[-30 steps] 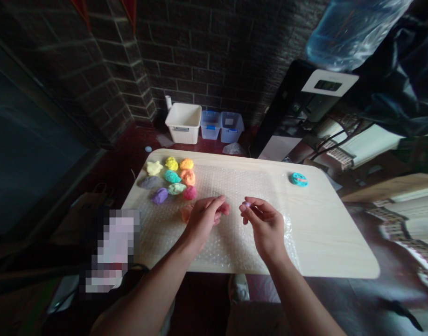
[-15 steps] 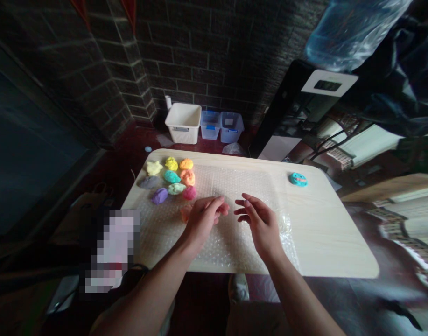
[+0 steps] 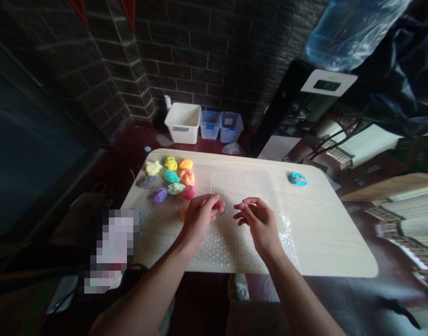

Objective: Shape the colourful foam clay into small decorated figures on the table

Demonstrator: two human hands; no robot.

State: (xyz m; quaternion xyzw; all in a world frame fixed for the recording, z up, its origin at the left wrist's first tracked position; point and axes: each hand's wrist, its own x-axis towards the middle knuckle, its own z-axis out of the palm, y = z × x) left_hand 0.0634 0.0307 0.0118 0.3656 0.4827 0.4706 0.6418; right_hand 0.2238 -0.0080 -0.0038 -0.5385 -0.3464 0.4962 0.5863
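My left hand (image 3: 201, 213) hovers over the bubble wrap (image 3: 235, 252), fingers curled and thumb laid along the index finger. Whatever it may hold is hidden. Facing it across a small gap, my right hand (image 3: 262, 221) has thumb and index fingertip together, the other fingers loosely bent. Anything in that pinch is too small to name. Between the hands shows a tiny grey-blue bit (image 3: 225, 211); I cannot tell whether it rests on the wrap or touches my left fingertips. An orange clay lump (image 3: 182, 213) is partly covered by my left hand.
Several coloured clay lumps, including a purple one (image 3: 159, 196) and a pink one (image 3: 189, 192), sit at the table's (image 3: 340, 233) left. A turquoise clay disc (image 3: 298, 179) lies at the right. Bins (image 3: 183, 122) stand on the floor behind, beside a water dispenser (image 3: 287, 107).
My right thumb and index finger have come together, and that hand has dipped slightly. My left hand has shifted a little left. The tiny grey-blue bit now shows between them.
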